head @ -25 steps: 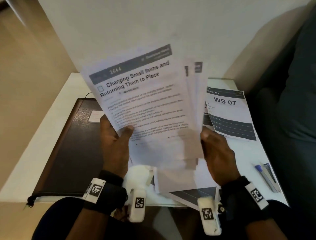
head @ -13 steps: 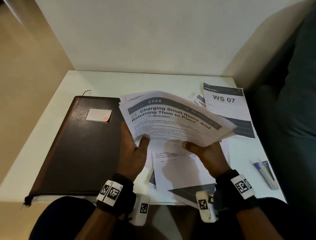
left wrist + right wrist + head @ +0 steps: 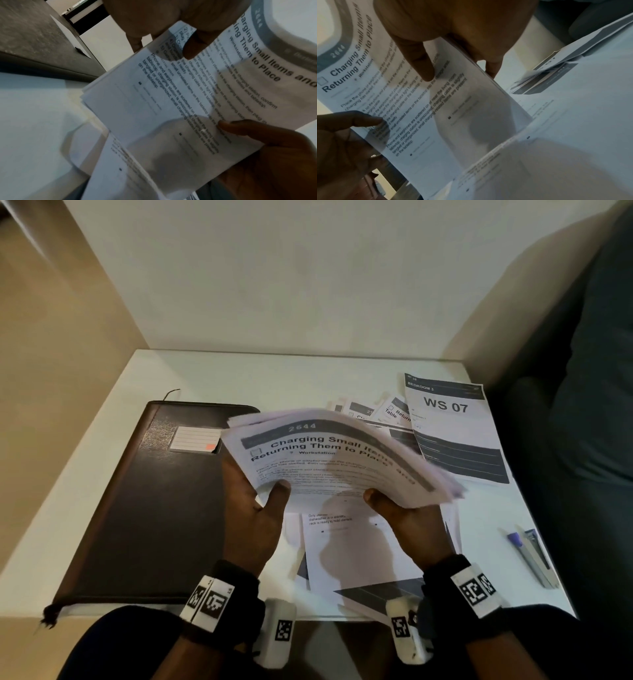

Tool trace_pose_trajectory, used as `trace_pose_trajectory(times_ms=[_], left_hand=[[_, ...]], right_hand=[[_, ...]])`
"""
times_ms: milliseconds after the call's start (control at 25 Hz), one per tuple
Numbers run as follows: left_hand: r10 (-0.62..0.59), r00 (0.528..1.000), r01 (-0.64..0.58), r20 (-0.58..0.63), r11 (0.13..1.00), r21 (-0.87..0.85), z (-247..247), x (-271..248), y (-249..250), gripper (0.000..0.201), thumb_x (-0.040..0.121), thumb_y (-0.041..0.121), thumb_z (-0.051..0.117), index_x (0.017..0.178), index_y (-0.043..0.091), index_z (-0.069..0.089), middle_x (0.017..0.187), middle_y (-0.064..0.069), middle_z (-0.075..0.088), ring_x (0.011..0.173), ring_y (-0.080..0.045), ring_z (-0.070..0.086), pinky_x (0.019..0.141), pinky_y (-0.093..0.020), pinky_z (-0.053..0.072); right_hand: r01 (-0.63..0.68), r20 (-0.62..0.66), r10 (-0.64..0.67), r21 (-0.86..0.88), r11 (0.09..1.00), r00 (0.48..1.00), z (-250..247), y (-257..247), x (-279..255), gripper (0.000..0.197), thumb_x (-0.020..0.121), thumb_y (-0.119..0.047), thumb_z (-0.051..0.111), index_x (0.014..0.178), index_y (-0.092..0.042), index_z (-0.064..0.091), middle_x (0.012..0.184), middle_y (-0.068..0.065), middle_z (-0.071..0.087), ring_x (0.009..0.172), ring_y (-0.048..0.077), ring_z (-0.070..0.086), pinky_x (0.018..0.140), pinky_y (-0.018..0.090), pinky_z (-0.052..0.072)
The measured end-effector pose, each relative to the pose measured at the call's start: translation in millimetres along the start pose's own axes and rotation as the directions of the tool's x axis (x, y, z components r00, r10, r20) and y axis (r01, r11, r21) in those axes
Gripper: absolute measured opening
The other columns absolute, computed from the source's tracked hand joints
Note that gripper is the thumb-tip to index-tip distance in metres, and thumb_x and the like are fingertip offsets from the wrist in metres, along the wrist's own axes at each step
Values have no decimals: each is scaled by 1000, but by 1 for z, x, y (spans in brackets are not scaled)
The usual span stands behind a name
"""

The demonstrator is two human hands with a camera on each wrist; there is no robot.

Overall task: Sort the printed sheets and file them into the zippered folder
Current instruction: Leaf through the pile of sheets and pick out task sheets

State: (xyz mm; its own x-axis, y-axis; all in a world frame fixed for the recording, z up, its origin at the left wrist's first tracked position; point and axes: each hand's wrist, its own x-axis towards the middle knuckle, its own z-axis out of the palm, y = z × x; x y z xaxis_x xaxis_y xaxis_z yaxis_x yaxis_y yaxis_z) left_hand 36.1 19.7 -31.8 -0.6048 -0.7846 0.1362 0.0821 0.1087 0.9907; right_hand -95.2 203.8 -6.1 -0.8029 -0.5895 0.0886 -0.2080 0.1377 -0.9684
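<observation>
A stack of printed sheets (image 3: 335,460), top page headed "Charging Small Items and Returning Them to Place", hangs low over the white table (image 3: 239,374). My left hand (image 3: 253,508) pinches its near left edge, thumb on top. My right hand (image 3: 411,518) pinches the near right edge the same way. The left wrist view shows the stack (image 3: 188,101) under my left thumb, and the right wrist view shows the stack (image 3: 419,108) under my right thumb. A dark zippered folder (image 3: 144,501) lies closed on the table's left half. Loose sheets (image 3: 356,553) lie beneath the stack.
A "WS 07" sheet (image 3: 452,426) and other pages lie at the back right. A pen (image 3: 531,556) rests near the right edge. A wall stands behind the table, and a dark sofa (image 3: 589,405) borders it on the right.
The stack was held upright and fanned out; both hands have tipped it forward and lowered it toward the table, gathering the sheets together.
</observation>
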Motion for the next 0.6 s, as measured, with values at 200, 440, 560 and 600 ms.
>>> trace_pose_trajectory(times_ms=[200,440,560,600], left_hand=[[-61,998,62,7,998,-26,2,2,-4,80,82,0,63,151,20,29,130,-4,59,123,-18,60,98,-42,59],[-38,997,29,-69,991,-131,-8,12,0,57,91,-12,62,131,26,50,121,3,68,117,-16,66,93,-36,59],[-97,992,63,-86,942,-331,-26,22,-7,45,91,-15,56,128,11,58,117,-6,69,113,-28,66,93,-42,58],[-141,988,101,-70,911,-399,-32,25,-15,44,92,-13,55,133,3,55,117,-12,66,111,-32,65,91,-42,59]], right_hand=[[-45,38,45,-17,999,998,8,3,1,84,88,5,71,100,-76,57,102,-33,68,103,-4,65,93,42,59],[-19,121,17,15,1000,993,9,-27,-3,25,102,-34,58,103,-56,70,104,-13,75,101,10,71,88,43,60],[-158,-2,160,156,975,987,-5,-28,4,45,102,-58,41,113,-29,73,108,-2,77,101,20,73,87,44,56],[-233,-80,242,103,967,967,-11,-17,10,47,101,-59,43,116,-25,72,110,-1,76,101,19,72,89,45,55]])
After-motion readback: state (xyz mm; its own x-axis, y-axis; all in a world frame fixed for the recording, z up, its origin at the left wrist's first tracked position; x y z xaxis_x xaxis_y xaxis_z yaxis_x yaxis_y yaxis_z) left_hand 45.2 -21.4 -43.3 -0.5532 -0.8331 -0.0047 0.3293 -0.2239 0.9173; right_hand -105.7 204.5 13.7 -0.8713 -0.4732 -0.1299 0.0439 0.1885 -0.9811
